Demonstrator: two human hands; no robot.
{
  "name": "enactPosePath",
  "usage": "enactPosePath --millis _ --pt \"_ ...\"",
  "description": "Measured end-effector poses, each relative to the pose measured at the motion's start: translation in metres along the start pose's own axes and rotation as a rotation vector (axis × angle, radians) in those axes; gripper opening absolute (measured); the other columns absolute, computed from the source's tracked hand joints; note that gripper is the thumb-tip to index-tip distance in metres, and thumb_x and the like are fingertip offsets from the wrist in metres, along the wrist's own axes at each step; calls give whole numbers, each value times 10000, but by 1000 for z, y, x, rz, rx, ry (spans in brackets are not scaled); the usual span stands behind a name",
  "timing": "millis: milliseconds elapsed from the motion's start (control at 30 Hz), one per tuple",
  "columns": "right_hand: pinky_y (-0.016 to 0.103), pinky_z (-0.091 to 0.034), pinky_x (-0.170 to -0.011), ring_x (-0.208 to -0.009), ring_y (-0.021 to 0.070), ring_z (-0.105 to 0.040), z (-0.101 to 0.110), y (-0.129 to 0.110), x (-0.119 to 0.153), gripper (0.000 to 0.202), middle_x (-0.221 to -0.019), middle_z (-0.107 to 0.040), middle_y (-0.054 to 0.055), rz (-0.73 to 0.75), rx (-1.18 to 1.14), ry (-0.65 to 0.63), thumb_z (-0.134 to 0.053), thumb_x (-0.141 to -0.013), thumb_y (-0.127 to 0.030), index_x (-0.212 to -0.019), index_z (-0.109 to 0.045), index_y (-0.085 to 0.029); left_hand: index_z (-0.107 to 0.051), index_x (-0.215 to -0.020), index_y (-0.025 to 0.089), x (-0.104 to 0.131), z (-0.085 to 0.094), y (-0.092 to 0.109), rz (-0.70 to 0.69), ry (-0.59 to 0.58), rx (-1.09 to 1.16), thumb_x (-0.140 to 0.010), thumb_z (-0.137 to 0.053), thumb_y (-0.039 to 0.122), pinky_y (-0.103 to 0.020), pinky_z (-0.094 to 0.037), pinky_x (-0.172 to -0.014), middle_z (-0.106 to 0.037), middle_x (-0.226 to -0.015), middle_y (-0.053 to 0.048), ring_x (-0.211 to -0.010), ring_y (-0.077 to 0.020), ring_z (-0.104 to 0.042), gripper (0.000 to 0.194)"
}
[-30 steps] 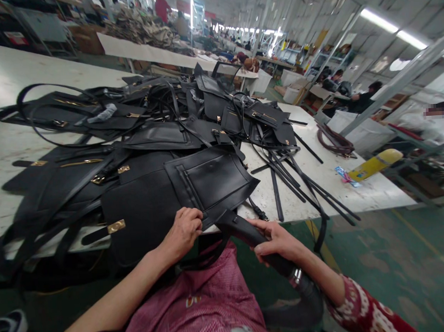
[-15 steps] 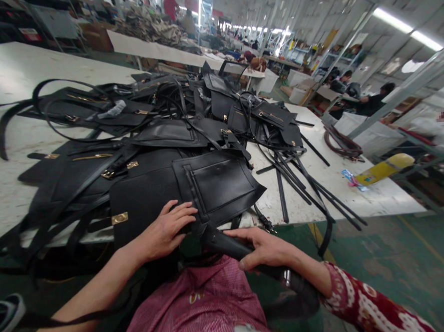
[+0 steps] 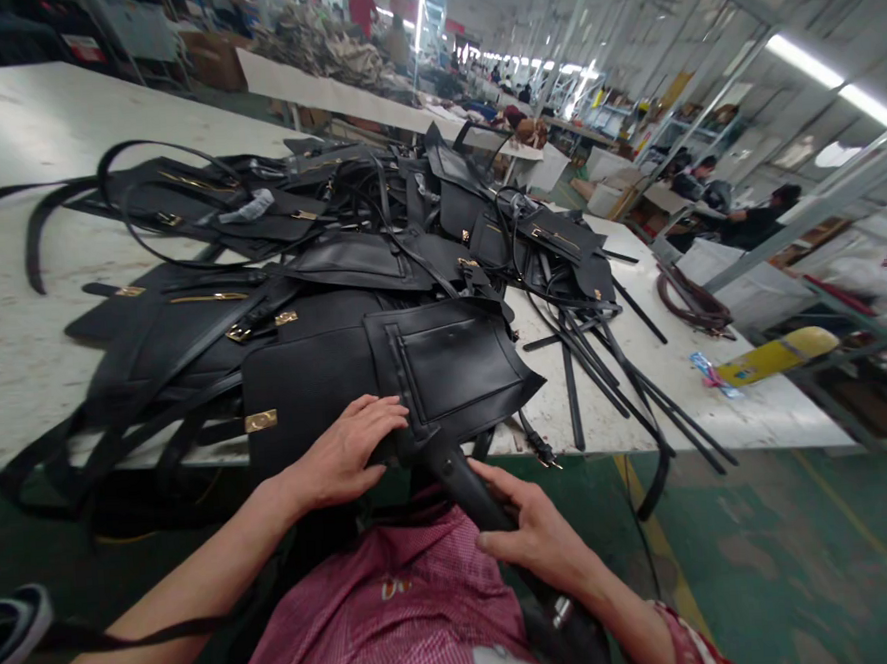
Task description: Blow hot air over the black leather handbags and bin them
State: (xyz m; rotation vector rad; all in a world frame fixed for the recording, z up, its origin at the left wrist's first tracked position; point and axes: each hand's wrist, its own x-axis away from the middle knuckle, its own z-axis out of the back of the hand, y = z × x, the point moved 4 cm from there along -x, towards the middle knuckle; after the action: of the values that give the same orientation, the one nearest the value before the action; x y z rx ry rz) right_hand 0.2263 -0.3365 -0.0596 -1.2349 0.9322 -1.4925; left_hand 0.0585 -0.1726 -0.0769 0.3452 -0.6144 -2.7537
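Note:
My left hand (image 3: 352,448) lies palm down on the near edge of a black leather bag (image 3: 311,370), its fingers stretched out. This bag has a gold clasp plate (image 3: 261,420) and a stitched panel (image 3: 457,366), and overhangs the table edge. My right hand (image 3: 542,526) is closed round a thick, black tube-shaped piece (image 3: 468,486) with a silver fitting (image 3: 561,610). Its upper end meets the bag's near edge, to the right of my left hand; I cannot tell whether it is joined there. The lower end is dark and partly hidden by my right hand and wrist.
More black bags (image 3: 356,262) and loose straps (image 3: 587,353) are heaped across the white table (image 3: 19,398). A brown coiled strap (image 3: 686,302) and a yellow roll-shaped object (image 3: 780,354) lie on the right. People (image 3: 771,212) sit at workplaces beyond.
The tube-shaped piece has swung steeper, its lower end moving down and left with my right hand's wrist. My left hand keeps its place on the bag. The view has shifted slightly.

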Motion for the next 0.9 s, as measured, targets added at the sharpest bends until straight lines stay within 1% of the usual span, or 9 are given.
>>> enactPosePath --millis 133,267,367,433,533,600,667,767,900 --pt "223 -432 -599 -702 142 -530 -15 0 1 679 -993 -598 -20 -2 82 -60 -607 -594 -93 -1241 -468 -242 -359 -1212 197 1 -2 -2 28 22 21 -616 -499 80 -437 -174 -1062 -413 -1305 -73 -1267 -212 -280 623" --pt "232 -440 -587 -703 153 -540 -31 -7 -15 689 -987 -601 -12 60 110 -12 -626 -601 -121 -1255 -452 -248 -312 -1250 194 2 2 -1 25 37 24 -619 -474 67 -429 -212 -1050 -417 -1297 -81 -1252 -209 -303 664" --pt "274 -468 -664 -762 181 -565 -22 -9 -21 704 -992 -607 3 81 30 126 -634 -620 -129 -1281 -418 -243 -307 -1268 188 1 1 4 15 51 -17 -648 -506 100 -428 -201 -1052 -431 -1281 -84 -1246 -209 -311 657" --pt "295 -468 -731 -816 191 -570 -10 -6 -17 695 -997 -607 10 83 -54 187 -634 -639 -125 -1287 -406 -230 -388 -1225 203 0 -4 7 -8 70 -64 -700 -511 130 -438 -194 -1045 -471 -1241 -77 -1230 -215 -333 544" --pt "281 -475 -719 -816 183 -576 5 0 -3 679 -1000 -608 21 49 -169 205 -631 -654 -123 -1287 -401 -210 -572 -995 221 -3 -17 12 -74 99 -118 -800 -443 145 -415 -247 -995 -573 -1073 -51 -1110 -195 -448 245" --pt "265 -478 -688 -788 172 -580 10 4 9 683 -994 -611 19 22 -211 208 -616 -656 -107 -1292 -391 -215 -609 -872 205 -9 -23 12 -73 126 -107 -845 -402 162 -361 -316 -910 -606 -934 -40 -958 -161 -517 213" --pt "270 -476 -712 -813 177 -579 11 4 20 696 -1013 -607 18 15 -206 203 -598 -651 -83 -1298 -384 -224 -622 -829 202 -18 -24 8 -13 136 -67 -858 -413 201 -313 -351 -808 -613 -841 -24 -838 -140 -537 211" --pt "283 -463 -757 -899 205 -558 7 -1 31 714 -1084 -580 20 70 -99 194 -595 -625 -62 -1291 -403 -234 -653 -802 229 -36 -18 -1 109 42 30 -825 -490 247 -271 -360 -725 -620 -802 2 -773 -131 -553 165" --pt "243 -454 -629 -791 188 -562 -3 -5 24 701 -1034 -593 2 103 38 133 -612 -610 -72 -1265 -442 -256 -678 -764 244 -51 -10 -5 169 -101 139 -768 -535 203 -216 -379 -666 -622 -772 20 -725 -113 -565 149"
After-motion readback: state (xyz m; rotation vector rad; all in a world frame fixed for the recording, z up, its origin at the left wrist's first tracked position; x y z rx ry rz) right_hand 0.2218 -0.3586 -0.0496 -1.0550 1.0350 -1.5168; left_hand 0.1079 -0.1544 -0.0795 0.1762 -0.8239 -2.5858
